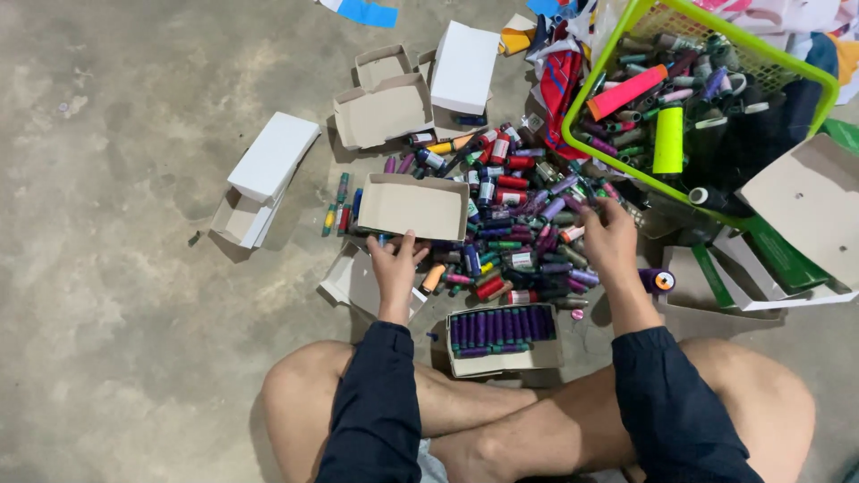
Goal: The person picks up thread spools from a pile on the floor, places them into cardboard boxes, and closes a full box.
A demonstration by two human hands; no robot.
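A: Where are the spools?

B: A big heap of thread spools (514,224) lies on the floor (116,268), right in front of the crossed legs. A small box (501,338) by the knees is full of purple spools, all in a row.

A: What are the hands doing?

B: The left hand (394,264) rests flat on the near edge of an empty box (413,206), fingers spread, gripping nothing. The right hand (608,237) reaches into the heap, palm down, fingers curled. I cannot tell if it holds a spool.

A: What could go wrong?

B: I think the round spools could roll off if the right hand bumps the heap. One purple spool (658,281) already sits apart, just beside the right wrist. The empty box could tip if the left hand pushes its edge too hard.

A: What else is near?

B: A green basket (617,58) full of more spools leans at the right. White boxes (273,156) lie open on the left.
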